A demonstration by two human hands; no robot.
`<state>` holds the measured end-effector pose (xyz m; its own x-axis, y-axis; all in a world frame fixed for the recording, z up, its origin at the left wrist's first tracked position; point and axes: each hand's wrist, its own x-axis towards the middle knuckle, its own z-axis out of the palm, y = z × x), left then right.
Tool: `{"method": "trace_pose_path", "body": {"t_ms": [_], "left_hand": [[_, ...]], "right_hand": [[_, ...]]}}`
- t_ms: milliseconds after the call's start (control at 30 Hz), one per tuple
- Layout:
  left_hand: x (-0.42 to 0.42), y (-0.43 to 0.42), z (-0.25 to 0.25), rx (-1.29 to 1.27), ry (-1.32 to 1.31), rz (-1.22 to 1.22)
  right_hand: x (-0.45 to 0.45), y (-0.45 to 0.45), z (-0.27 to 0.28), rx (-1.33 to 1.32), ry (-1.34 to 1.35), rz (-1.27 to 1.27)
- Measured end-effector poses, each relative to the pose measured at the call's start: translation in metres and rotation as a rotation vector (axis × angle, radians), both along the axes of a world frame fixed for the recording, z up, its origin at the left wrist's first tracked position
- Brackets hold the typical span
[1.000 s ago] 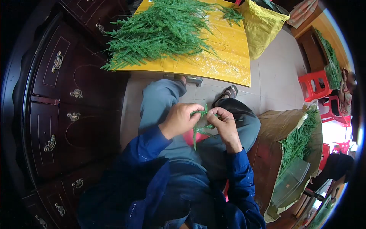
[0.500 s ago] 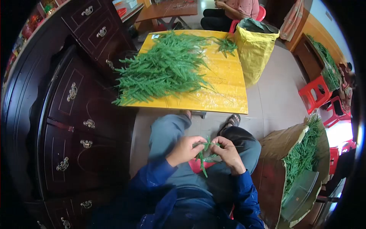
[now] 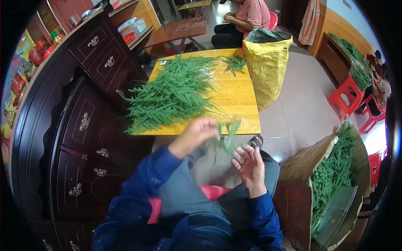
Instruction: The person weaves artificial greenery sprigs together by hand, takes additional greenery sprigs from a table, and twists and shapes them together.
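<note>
My left hand (image 3: 197, 134) is raised near the front edge of the yellow table (image 3: 234, 104), fingers pinched on a green plant sprig (image 3: 228, 136) blurred by motion. My right hand (image 3: 250, 164) is just below and right of the sprig, palm up, with its fingers apart and nothing held in them. A large heap of green fern-like sprigs (image 3: 171, 94) covers the left side of the table. A smaller bunch (image 3: 235, 63) lies at its far right corner.
A yellow sack (image 3: 267, 67) stands against the table's right side. At the right is a cardboard box (image 3: 297, 180) of greenery. Dark drawers (image 3: 79, 146) line the left. One person (image 3: 251, 16) sits beyond the table; others are by red stools (image 3: 346, 98) at far right.
The view has tilted up. Both hands were together at the sprig; now they are apart, my right hand has opened, and my left hand has moved up toward the table with the sprig.
</note>
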<state>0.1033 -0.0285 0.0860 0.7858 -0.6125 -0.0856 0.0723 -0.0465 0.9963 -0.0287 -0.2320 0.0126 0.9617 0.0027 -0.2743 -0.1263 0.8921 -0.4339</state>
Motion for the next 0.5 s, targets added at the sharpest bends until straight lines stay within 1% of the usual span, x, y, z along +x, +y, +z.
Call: {"method": "trace_pose_path", "body": {"t_ms": [33, 67, 133, 200, 267, 333, 467, 500], "left_hand": [[0.019, -0.009, 0.009, -0.021, 0.046, 0.059], [0.04, -0.019, 0.018, -0.042, 0.091, 0.119], [0.096, -0.035, 0.017, -0.177, 0.121, 0.141], [0.147, -0.052, 0.029, -0.295, 0.239, 0.215], [0.199, -0.064, 0.039, -0.229, 0.284, 0.244], [0.244, -0.07, 0.033, -0.076, 0.234, 0.443], [0.299, -0.067, 0.027, 0.249, -0.021, 0.503], [0.314, -0.064, 0.028, 0.36, -0.167, 0.488]], "right_hand": [[0.001, 0.0, -0.004, -0.015, 0.035, -0.06], [0.001, 0.0, -0.009, -0.047, 0.054, -0.043], [0.001, 0.0, -0.018, -0.113, 0.09, -0.008], [-0.001, 0.005, -0.01, -0.131, 0.081, 0.036], [-0.002, 0.007, -0.01, -0.156, 0.092, 0.079], [-0.003, 0.006, -0.006, -0.143, 0.091, 0.093], [0.001, -0.005, 0.006, -0.18, 0.101, 0.052], [0.001, -0.006, 0.006, -0.214, 0.089, 0.03]]}}
